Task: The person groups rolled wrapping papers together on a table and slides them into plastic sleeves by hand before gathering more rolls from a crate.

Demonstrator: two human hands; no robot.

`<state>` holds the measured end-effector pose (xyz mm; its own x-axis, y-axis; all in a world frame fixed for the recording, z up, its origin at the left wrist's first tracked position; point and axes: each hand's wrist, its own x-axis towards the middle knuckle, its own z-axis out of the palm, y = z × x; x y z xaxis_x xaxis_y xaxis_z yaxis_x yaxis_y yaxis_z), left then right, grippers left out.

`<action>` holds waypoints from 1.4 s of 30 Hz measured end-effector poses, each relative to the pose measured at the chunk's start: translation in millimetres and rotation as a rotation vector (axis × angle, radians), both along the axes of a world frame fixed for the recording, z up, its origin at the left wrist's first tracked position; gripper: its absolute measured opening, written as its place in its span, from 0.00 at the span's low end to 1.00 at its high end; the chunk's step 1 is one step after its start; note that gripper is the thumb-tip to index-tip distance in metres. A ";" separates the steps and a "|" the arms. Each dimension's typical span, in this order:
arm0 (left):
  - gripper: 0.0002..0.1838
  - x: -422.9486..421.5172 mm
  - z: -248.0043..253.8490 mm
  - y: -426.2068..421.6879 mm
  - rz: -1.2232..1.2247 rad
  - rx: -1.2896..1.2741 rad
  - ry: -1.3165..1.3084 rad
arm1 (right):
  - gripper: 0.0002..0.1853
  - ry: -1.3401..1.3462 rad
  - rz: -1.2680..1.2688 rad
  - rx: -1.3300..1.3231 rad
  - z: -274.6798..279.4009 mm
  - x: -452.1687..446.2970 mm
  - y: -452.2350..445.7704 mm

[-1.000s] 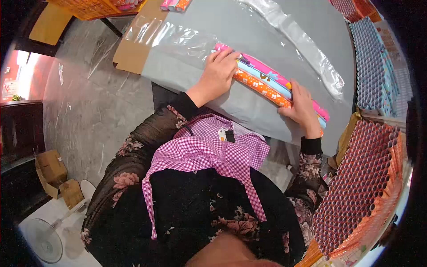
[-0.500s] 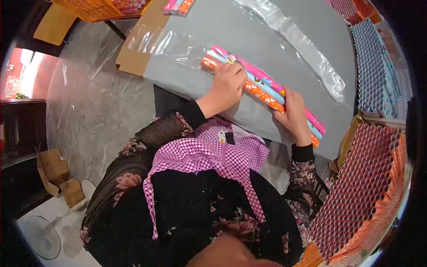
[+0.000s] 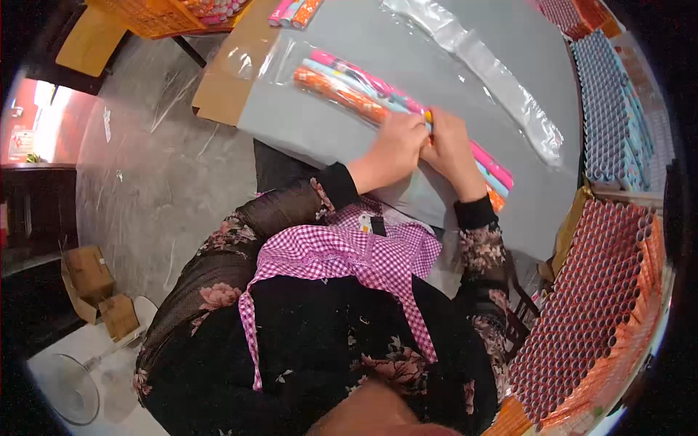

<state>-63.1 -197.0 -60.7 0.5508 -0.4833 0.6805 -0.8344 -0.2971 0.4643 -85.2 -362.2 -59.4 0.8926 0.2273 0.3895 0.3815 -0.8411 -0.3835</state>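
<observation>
Three patterned rolls, like wrapping paper, lie side by side at a slant: a pink roll (image 3: 349,69), a light blue roll (image 3: 331,70) and an orange roll (image 3: 338,92). Clear plastic film (image 3: 280,64) shows at their far left end. Near the middle of the rolls, my left hand (image 3: 396,142) is closed around them. Close beside it, my right hand (image 3: 449,145) also grips the bundle, its fingers bent over the top. Both hands cover the middle of the rolls, whose right ends stick out past my right wrist.
A long clear plastic sleeve (image 3: 480,65) lies across the grey table (image 3: 313,138). Three more rolls (image 3: 294,11) sit at the far edge beside cardboard (image 3: 222,87). Orange-red rolls (image 3: 582,305) and blue rolls (image 3: 607,109) are stacked at the right. An orange basket (image 3: 149,18) stands upper left.
The rolls have shifted up and left. My hands, formerly apart along the bundle, are now together at its middle: the left moved right, the right moved left.
</observation>
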 end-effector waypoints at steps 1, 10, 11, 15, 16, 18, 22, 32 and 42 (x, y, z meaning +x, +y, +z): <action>0.02 1.0 -0.4 1.2 -0.014 0.003 0.001 | 0.30 -0.041 0.015 -0.001 3.8 2.1 4.7; 0.02 8.2 12.1 23.2 0.066 0.073 0.030 | 0.35 -0.079 0.035 0.009 22.3 11.1 18.6; 0.02 10.8 9.9 27.7 0.048 0.071 0.028 | 0.40 0.039 0.052 -0.004 32.0 8.9 16.1; 0.02 28.1 -2.5 46.1 0.043 0.053 0.061 | 0.50 0.122 0.007 -0.081 17.5 -9.6 -11.6; 0.02 29.0 -6.4 46.0 0.052 0.030 0.047 | 0.51 0.210 -0.033 -0.094 23.8 -21.9 -21.1; 0.02 34.7 -11.4 48.6 0.069 0.002 0.036 | 0.50 0.208 -0.081 -0.145 17.6 -42.4 -44.8; 0.02 41.2 -2.4 67.4 0.040 0.009 0.103 | 0.46 0.261 -0.194 -0.159 20.4 -59.8 -40.5; 0.02 45.3 21.2 68.4 0.022 0.010 0.128 | 0.39 0.137 -0.200 -0.142 46.7 -52.6 9.3; 0.03 20.9 18.9 20.9 -0.055 -0.012 0.124 | 0.37 0.078 -0.153 -0.062 30.1 -46.4 -2.3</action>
<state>-42.2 -176.1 -41.8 0.6039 -0.5072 0.6148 -0.7852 -0.2464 0.5681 -131.6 -364.4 -29.3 0.9454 0.1080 0.3075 0.2186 -0.9098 -0.3528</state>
